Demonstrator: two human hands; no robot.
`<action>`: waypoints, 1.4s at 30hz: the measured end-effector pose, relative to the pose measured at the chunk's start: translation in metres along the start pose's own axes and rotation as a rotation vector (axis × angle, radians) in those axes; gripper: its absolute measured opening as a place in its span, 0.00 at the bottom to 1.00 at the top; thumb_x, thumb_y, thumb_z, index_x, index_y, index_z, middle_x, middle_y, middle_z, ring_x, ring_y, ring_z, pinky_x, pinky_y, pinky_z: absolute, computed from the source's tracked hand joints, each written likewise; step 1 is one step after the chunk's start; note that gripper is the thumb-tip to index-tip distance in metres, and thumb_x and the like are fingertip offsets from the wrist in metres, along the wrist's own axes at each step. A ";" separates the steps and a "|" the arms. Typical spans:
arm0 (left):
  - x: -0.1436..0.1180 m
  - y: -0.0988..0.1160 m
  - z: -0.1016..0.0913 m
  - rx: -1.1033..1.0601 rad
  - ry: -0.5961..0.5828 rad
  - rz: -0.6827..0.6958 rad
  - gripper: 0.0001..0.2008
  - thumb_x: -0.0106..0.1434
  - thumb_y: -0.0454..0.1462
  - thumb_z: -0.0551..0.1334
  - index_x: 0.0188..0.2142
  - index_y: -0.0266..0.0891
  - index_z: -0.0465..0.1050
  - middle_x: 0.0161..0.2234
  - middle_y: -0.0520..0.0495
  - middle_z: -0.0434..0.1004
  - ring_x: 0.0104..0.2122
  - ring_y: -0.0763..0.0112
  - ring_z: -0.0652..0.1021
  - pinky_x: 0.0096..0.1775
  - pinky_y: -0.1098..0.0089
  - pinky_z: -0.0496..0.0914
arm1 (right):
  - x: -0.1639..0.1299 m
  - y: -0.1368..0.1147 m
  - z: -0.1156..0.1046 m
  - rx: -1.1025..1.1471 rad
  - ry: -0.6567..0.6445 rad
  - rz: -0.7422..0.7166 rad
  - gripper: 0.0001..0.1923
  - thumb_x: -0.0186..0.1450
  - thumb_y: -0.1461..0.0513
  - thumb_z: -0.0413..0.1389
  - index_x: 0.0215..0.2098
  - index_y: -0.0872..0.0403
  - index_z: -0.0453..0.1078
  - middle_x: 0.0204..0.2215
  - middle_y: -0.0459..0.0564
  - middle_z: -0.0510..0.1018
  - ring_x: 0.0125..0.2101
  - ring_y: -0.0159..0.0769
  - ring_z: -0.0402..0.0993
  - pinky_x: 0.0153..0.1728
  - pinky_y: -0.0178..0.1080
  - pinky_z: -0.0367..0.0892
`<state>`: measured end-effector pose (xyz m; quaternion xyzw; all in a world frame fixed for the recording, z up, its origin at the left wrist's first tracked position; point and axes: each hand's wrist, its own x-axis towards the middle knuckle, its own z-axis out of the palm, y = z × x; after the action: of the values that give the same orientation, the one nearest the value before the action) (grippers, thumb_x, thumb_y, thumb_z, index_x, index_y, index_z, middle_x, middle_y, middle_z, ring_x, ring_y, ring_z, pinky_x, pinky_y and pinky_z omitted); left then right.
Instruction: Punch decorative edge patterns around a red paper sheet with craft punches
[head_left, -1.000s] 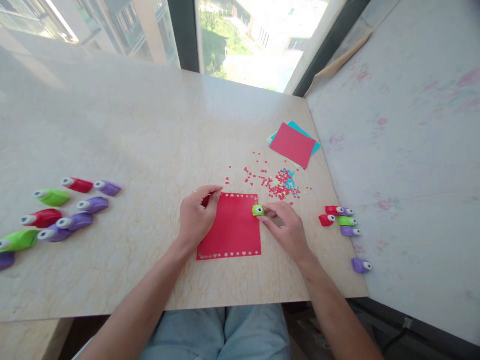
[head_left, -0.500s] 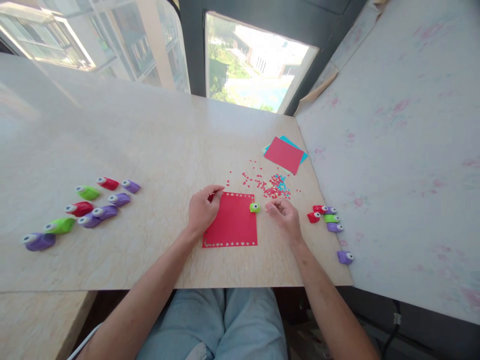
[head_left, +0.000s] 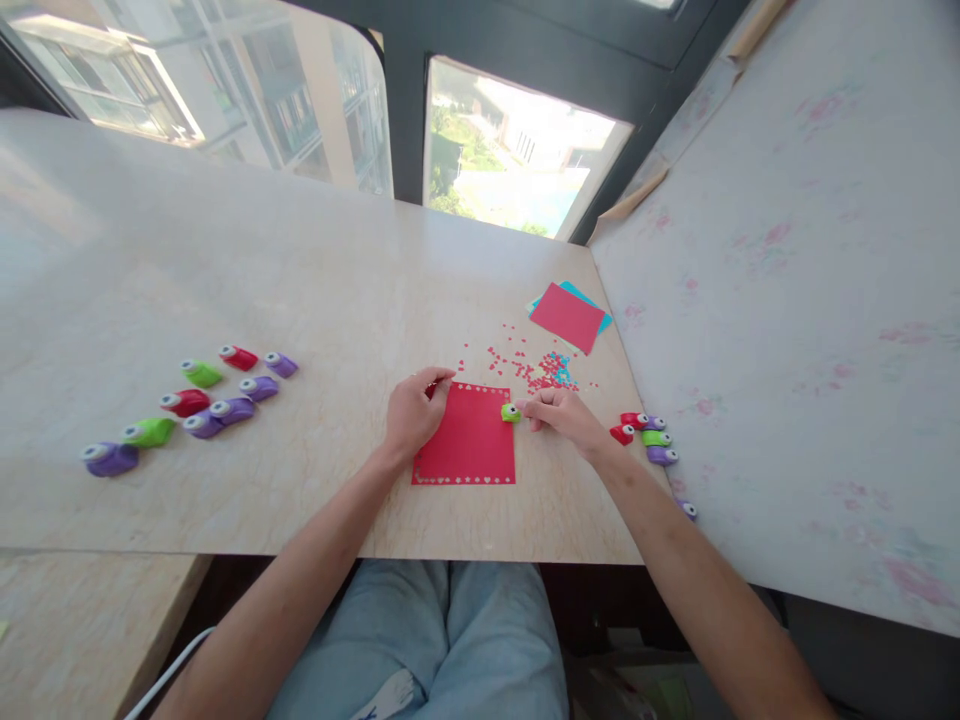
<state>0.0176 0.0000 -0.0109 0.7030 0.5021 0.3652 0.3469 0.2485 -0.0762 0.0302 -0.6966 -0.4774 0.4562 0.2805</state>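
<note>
**newbie:** how do you keep the border row even?

**me:** Left hand (head_left: 415,415) lies flat on the left top corner of the red paper sheet (head_left: 466,436), pinning it to the marble desk (head_left: 300,290). Right hand (head_left: 564,416) has its grip pinched narrow on the small green craft punch (head_left: 511,412), sitting on the sheet's right edge near the top. I'd say slide it fully onto the edge, line up with the punched row, and press straight down.
</note>
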 end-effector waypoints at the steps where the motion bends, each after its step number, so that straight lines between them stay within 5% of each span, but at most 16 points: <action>1: 0.000 0.000 0.000 0.000 -0.001 0.001 0.10 0.64 0.36 0.59 0.40 0.39 0.79 0.37 0.46 0.83 0.34 0.66 0.79 0.40 0.68 0.72 | 0.001 -0.001 0.000 -0.006 -0.010 0.003 0.22 0.56 0.45 0.61 0.21 0.54 0.66 0.19 0.46 0.74 0.20 0.29 0.60 0.24 0.35 0.53; 15: 0.000 0.000 0.001 -0.031 0.008 0.007 0.09 0.64 0.34 0.59 0.40 0.38 0.79 0.38 0.45 0.83 0.35 0.66 0.80 0.39 0.68 0.72 | 0.013 -0.015 -0.005 -0.073 -0.143 0.102 0.19 0.52 0.47 0.64 0.23 0.55 0.70 0.21 0.46 0.75 0.22 0.30 0.65 0.24 0.34 0.57; 42: 0.000 -0.002 0.001 0.002 0.006 0.011 0.10 0.64 0.36 0.58 0.40 0.40 0.79 0.38 0.46 0.83 0.36 0.65 0.80 0.40 0.68 0.71 | 0.018 -0.014 -0.002 -0.251 -0.027 0.051 0.20 0.52 0.48 0.62 0.18 0.54 0.64 0.13 0.43 0.68 0.16 0.26 0.57 0.20 0.33 0.51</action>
<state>0.0179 0.0000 -0.0133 0.7050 0.4995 0.3688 0.3428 0.2472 -0.0542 0.0358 -0.7320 -0.5166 0.4093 0.1727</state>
